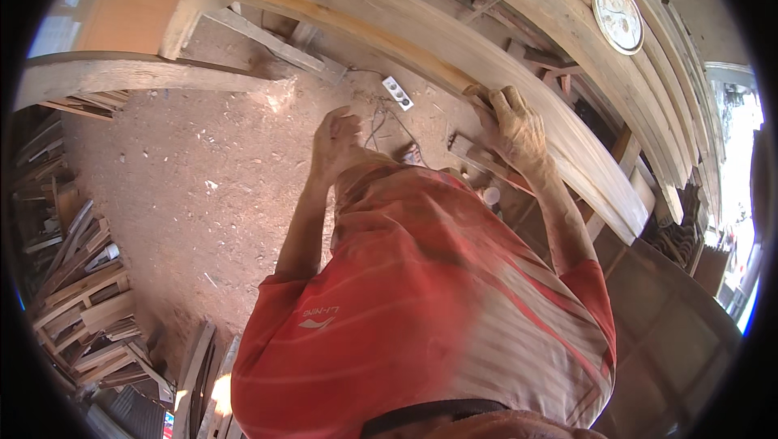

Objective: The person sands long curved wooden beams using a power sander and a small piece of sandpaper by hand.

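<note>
A long pale wooden plank (405, 25) runs from the far left down to the right, its near edge tinted yellowish-brown. My right hand (517, 124) rests at that near edge with bent fingers closed on it; part of the fingertips is hard to make out. My left hand (335, 137) hangs in front of my body above the dirt floor, apart from the plank. Its fingers are loosely bent and a little spread, and nothing shows in them.
A white power strip (397, 94) with dark cords lies on the dirt floor (219, 196). Beyond the plank, more long boards (559, 25) carry a round white lid-like disc (618, 17). Scrap wood (89, 301) is piled at the left, and another beam (138, 76) juts in from there.
</note>
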`<state>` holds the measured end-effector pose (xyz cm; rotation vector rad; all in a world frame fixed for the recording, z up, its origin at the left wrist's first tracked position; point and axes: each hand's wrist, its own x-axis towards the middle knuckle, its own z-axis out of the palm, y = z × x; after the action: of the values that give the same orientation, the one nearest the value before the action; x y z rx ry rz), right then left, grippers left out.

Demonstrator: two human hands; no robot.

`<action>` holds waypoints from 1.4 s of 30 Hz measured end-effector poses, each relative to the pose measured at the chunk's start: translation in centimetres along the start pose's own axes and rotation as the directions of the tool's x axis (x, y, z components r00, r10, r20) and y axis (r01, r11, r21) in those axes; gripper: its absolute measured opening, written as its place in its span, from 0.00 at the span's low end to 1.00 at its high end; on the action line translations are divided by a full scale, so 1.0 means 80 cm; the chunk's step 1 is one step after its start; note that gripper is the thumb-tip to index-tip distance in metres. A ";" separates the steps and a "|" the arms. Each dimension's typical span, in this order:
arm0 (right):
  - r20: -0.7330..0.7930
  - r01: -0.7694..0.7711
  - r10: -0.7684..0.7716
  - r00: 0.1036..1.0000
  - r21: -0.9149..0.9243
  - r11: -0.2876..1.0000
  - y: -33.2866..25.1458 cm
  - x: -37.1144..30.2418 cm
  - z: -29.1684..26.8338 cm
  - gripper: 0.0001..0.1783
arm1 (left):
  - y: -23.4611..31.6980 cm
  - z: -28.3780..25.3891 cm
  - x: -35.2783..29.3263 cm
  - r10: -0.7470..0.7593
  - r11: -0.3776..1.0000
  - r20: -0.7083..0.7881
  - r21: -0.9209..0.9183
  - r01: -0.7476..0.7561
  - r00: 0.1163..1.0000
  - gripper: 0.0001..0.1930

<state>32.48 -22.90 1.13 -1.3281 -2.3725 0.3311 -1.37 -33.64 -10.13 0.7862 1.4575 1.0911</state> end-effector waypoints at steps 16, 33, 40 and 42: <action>-0.189 0.302 -0.302 0.935 -0.028 0.953 -0.120 0.305 0.200 0.13 | -0.041 -0.103 0.024 -0.074 0.942 -0.105 0.320 0.105 0.992 0.27; 0.052 0.296 -0.292 0.955 -0.156 0.942 -0.196 0.399 0.246 0.12 | -0.188 -0.359 -0.024 -0.286 0.876 -0.525 0.196 0.440 0.802 0.30; 0.084 0.175 -0.172 0.982 -0.037 0.984 -0.247 0.476 0.291 0.19 | -0.025 -0.330 0.087 -0.099 0.922 -0.296 0.332 0.199 0.950 0.34; 0.072 0.198 -0.193 0.978 -0.069 0.978 -0.208 0.406 0.240 0.17 | -0.095 -0.364 0.031 -0.056 0.874 -0.420 0.419 0.248 0.906 0.31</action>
<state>-4.07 -4.03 -2.11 -1.1176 -2.5681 0.2317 -29.63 -40.04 -18.79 0.7822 2.1452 0.8080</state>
